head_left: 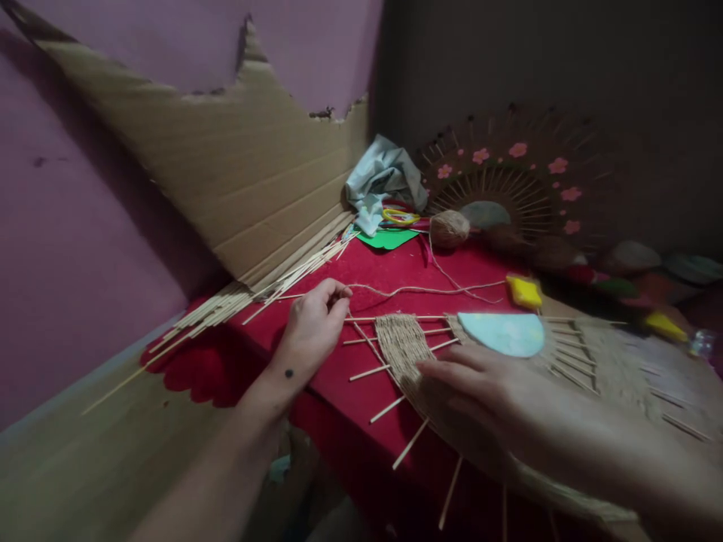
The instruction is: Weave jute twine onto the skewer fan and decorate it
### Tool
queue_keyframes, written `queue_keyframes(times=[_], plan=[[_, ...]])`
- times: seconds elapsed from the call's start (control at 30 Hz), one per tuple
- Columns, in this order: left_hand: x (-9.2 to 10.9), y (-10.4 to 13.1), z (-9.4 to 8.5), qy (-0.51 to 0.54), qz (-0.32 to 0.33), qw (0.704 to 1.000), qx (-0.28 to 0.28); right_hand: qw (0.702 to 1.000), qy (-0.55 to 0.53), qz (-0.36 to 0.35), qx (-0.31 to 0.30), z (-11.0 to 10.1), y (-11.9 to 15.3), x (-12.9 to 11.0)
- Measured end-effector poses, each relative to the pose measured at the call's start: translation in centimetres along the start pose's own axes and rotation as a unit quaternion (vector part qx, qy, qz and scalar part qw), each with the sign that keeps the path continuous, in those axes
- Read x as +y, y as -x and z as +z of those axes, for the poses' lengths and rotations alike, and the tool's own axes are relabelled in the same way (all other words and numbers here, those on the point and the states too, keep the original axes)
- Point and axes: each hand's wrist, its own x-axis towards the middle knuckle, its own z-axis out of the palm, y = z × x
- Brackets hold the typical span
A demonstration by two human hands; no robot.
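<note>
My left hand (pixel 317 322) is closed in a pinch on a strand of jute twine (pixel 407 290), left of a half-round fan of thin wooden sticks. From the pinch, one length of twine slants down to the fan's edge, while another trails right across the red cloth. Twine is woven in a tight band (pixel 400 348) around the sticks, whose ends poke out past it. A pale blue half-disc (pixel 501 333) covers the fan's centre. Over the woven band lies my right hand (pixel 480 382), blurred, its fingers stretched out flat; its palm hides part of the weave.
Loose sticks (pixel 212 312) lie by a torn cardboard sheet (pixel 271 173) against the wall. Behind are a twine ball (pixel 450 227), green sheet (pixel 388 239), crumpled grey cloth (pixel 387 177) and a flower-decorated fan (pixel 523 199). A yellow piece (pixel 525 291) sits beyond the work, on red cloth (pixel 361 263).
</note>
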Motion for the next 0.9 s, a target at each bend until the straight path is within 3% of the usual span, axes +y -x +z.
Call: queue_keyframes(times=[0.13,0.3,0.9], plan=[[0.2,0.2,-0.2,-0.008,0.007,1.000,0.002,0.998,0.019,0.015,-0.055,2.1,-1.1,-0.8],[0.4,0.4,-0.3,-0.011,0.004,1.000,-0.006,0.994,0.090,-0.042,-0.040,3.4,-1.7,-0.7],[0.1,0.4,-0.4,0.005,-0.002,1.000,-0.011,0.994,0.073,-0.008,-0.082,3.7,-1.0,-0.4]])
